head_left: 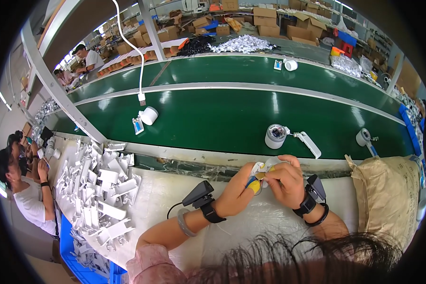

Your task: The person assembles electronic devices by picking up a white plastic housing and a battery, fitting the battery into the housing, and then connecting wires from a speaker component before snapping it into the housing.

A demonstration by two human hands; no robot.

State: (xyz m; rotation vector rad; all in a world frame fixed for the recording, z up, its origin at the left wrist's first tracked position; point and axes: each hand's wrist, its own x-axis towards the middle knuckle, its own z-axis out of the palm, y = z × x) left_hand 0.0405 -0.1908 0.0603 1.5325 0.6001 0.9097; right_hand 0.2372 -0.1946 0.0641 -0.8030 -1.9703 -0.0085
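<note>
Above the near edge of the work table, my left hand (236, 191) is closed around a small white plastic part (259, 167) with blue and yellow showing at it. My right hand (287, 183) meets it from the other side, its fingers pinched at the same part. Fingers cover most of the part, so its full shape is hidden. I cannot tell whether the yellow patch (254, 186) by my left thumb is a finger cover or belongs to the part. Both wrists carry black strapped devices.
White plastic pieces (110, 177) lie heaped on the left, above a blue bin (87, 265). A brown paper sack (386, 194) stands right. The green conveyor belt (213, 113) carries round white units (275, 136) with arms. A white cable (141, 71) hangs over it. People (28, 194) sit at left.
</note>
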